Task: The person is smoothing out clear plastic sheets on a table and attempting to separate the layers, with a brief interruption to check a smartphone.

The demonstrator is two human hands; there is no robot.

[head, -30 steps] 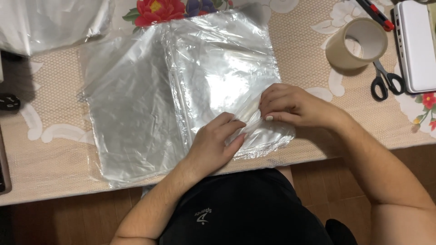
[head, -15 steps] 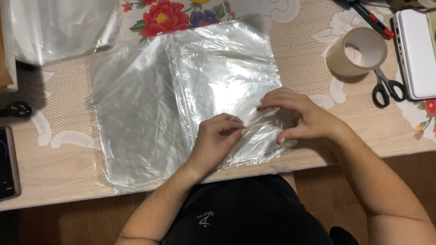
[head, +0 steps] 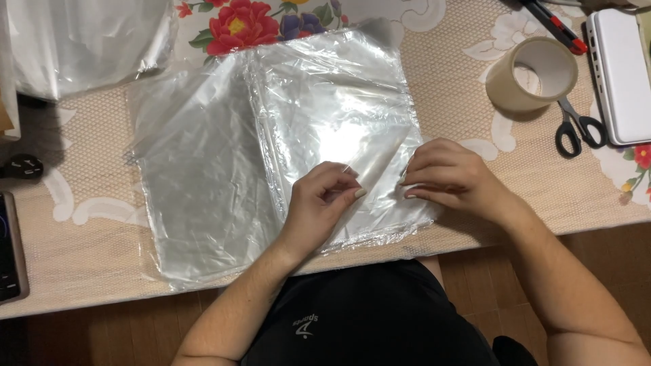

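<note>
From the head camera, a stack of clear plastic bags lies flat near the front edge of the bench, and everything here is placed from that stack. The left hand rests on its near part, fingers curled, thumb and forefinger pinching the edge of the top clear sheet. The right hand sits just right of it, fingertips pressed together on the same sheet. Half a second ago both hands lay flatter and closer; now they have drawn apart and a corner of film stands lifted between them, so the top layer looks to be separating. A tape roll and scissors lie right of the stack, more plastic beyond its far left corner.
</note>
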